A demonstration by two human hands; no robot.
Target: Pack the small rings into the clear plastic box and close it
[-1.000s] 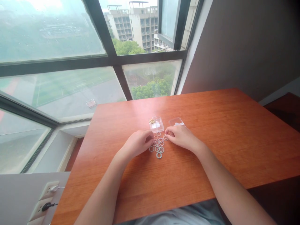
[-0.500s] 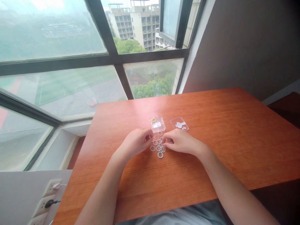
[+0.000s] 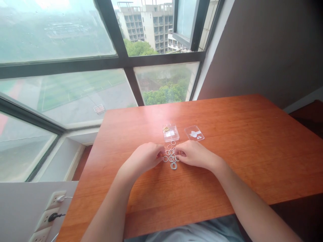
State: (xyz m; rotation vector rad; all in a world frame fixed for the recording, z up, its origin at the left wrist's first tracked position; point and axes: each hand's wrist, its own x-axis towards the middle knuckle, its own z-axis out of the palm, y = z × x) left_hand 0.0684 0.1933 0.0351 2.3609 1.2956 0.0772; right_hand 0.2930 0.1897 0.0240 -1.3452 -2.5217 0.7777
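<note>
Several pale metal rings lie loosely grouped on the table, some overlapping. My left hand is at their left side, fingers curled down and tips at the edge of a single ring. From the right, my right hand reaches in with thumb and fingers drawn together over the rings at that edge. Whether either pinch holds a ring is hidden by the fingers. Just beyond the rings stands a clear plastic box, with small gold-coloured rings in its back left compartment.
A clear lid with white marks lies right of the box. The wooden table reaches to a window at the back and a grey wall at the right. Wall sockets with plugs are at lower left.
My left hand has moved slightly down toward me, its fingertips now at the leftmost near ring. My right hand has shifted slightly nearer too, over the right edge of the rings.
</note>
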